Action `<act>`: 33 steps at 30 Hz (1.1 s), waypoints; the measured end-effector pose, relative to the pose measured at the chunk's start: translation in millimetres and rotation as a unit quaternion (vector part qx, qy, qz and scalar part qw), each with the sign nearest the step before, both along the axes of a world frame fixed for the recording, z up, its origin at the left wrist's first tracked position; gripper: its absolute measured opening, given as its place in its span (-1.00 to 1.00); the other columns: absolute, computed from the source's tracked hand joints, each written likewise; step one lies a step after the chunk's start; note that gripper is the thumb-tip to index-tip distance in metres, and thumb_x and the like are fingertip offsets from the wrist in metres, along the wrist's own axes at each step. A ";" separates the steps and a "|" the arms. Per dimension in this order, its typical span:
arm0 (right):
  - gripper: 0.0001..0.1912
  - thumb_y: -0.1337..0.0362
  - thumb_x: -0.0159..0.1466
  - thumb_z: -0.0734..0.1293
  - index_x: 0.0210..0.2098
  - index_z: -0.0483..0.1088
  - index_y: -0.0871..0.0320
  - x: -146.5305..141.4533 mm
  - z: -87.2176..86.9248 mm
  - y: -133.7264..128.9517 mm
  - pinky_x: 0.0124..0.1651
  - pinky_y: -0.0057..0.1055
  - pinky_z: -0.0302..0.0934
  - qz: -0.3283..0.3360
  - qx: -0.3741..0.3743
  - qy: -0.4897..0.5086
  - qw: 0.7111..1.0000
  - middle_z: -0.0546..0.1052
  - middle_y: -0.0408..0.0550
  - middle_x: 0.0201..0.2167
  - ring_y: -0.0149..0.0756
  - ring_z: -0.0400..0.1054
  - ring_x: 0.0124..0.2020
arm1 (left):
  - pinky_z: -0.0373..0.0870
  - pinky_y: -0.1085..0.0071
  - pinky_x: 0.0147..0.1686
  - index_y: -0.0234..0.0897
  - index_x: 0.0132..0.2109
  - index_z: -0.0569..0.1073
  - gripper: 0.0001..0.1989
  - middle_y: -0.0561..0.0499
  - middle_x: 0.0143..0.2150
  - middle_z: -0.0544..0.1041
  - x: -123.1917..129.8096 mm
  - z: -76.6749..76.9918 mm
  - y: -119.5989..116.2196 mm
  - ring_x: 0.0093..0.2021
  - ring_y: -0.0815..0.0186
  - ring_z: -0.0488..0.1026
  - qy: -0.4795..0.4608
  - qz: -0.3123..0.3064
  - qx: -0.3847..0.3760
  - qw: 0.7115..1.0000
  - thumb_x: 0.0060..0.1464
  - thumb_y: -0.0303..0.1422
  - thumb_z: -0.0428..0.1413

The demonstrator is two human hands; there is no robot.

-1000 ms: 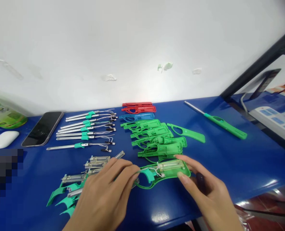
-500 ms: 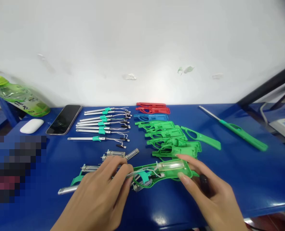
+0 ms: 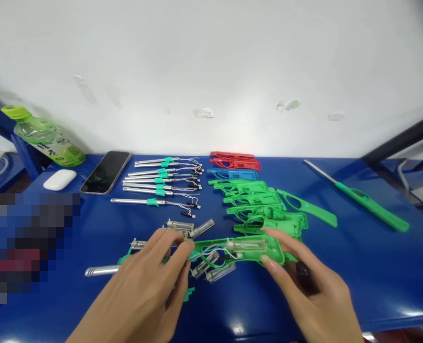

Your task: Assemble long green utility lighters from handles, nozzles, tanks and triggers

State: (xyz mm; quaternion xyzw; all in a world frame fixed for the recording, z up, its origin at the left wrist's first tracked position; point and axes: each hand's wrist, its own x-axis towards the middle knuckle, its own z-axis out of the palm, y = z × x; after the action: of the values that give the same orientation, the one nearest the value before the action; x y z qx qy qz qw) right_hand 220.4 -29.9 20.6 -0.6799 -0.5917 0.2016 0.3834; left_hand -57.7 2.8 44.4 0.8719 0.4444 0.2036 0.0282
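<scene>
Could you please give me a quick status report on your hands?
Left hand gripping metal tube; right hand holding green shell by its rear end, dark object at palm; loose clear cartridges close along shell's near side.

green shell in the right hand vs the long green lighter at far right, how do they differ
The held shell is open, showing a clear tank inside; the lighter looks closed. The shell sits nearly level; the lighter slants down rightward. The right hand grips the shell; the lighter lies on the table. Both are green.
</scene>
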 end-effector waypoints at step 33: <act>-0.55 -0.08 0.29 0.53 0.11 0.68 -0.11 35.4 -11.9 -28.3 -0.41 -0.53 0.50 -0.040 -0.079 0.083 0.993 0.77 -0.14 -0.16 -0.28 0.60 -0.44 | 0.50 0.48 -0.21 -0.02 -0.01 0.57 -0.82 0.16 -0.15 0.59 13.2 19.0 -2.5 -0.21 0.42 0.53 -0.210 0.065 0.032 0.975 0.48 -0.41 0.09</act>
State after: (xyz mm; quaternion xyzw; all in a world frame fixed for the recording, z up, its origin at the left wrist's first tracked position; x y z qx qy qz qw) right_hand 255.8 -58.2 8.7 -0.7119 -0.5124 0.2880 0.3842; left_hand -44.5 0.3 63.4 0.7795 0.4773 0.3977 0.0803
